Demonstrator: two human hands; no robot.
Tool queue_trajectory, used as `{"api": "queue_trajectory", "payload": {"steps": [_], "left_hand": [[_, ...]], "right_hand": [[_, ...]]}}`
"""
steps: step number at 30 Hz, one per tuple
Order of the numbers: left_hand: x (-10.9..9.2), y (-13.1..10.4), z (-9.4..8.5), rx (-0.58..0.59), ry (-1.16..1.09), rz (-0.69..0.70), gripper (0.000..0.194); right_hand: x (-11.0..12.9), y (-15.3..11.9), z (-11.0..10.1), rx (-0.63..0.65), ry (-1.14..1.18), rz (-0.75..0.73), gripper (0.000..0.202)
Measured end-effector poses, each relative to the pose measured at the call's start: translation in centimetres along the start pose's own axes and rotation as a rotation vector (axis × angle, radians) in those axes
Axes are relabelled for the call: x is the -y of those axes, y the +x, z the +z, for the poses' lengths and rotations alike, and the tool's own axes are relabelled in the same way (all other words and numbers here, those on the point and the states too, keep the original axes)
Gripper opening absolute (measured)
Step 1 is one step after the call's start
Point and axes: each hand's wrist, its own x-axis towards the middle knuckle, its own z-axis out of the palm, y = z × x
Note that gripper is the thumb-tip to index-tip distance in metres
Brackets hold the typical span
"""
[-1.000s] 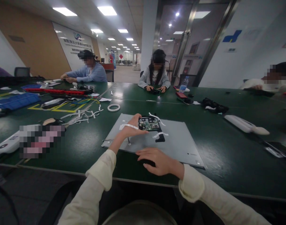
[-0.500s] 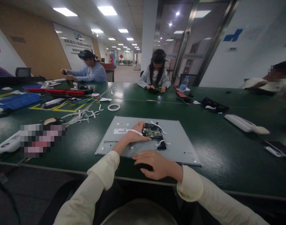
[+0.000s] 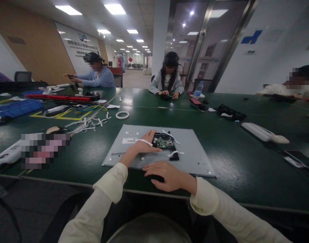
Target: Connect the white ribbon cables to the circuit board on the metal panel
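Observation:
A flat grey panel lies on the table before me, with a green circuit board in a black frame on it. My left hand rests at the board's left side, fingers and thumb spread apart around that end. Across this hand runs a thin white strip. Further white strips lie by the board, one over a black piece at its near right. At the panel's front edge, my right hand has its fingers stretched out and thumb apart. The area under its palm is dark and hidden.
Left of the panel are a roll of white tape, cut white strips, a blue tray and a white device. Another white device and black items lie right. Co-workers sit around the green table.
The view has shifted very slightly. Both hands keep nearly the same place at the panel, and the circuit board has not visibly moved on it.

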Motion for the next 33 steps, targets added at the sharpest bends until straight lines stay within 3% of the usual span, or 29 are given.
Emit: {"api": "queue_trajectory", "payload": {"steps": [5, 11, 14, 17, 20, 25, 29, 33], "left_hand": [[0.5, -0.7, -1.4, 0.024, -0.098, -0.008, 0.085], [0.7, -0.8, -1.5, 0.047, -0.130, -0.004, 0.068], [0.6, -0.8, -1.5, 0.056, -0.096, -0.014, 0.063], [0.5, -1.0, -1.7, 0.067, -0.063, -0.013, 0.065], [0.7, -1.1, -2.0, 0.074, -0.033, -0.021, 0.063], [1.4, -1.4, -2.6, 0.103, -0.012, -0.003, 0.050], [1.8, -1.4, -2.9, 0.119, -0.025, 0.013, 0.042], [2.1, -1.3, -2.7, 0.115, -0.032, 0.009, 0.039]], "right_hand": [[-0.1, 0.0, -0.2, 0.012, 0.013, 0.000, 0.032], [0.0, 0.0, 0.1, 0.012, 0.026, 0.016, 0.032], [0.6, 0.1, 0.1, -0.017, -0.010, 0.067, 0.033], [0.4, -0.2, -1.3, -0.120, -0.087, 0.198, 0.035], [-1.9, -1.1, -4.5, -0.251, -0.172, 0.442, 0.032], [-8.7, -3.6, -9.2, -0.347, -0.270, 0.893, 0.027], [-12.4, -4.8, -8.9, -0.305, -0.356, 0.989, 0.028], [-13.6, -4.7, -7.5, -0.255, -0.371, 0.962, 0.037]]}}
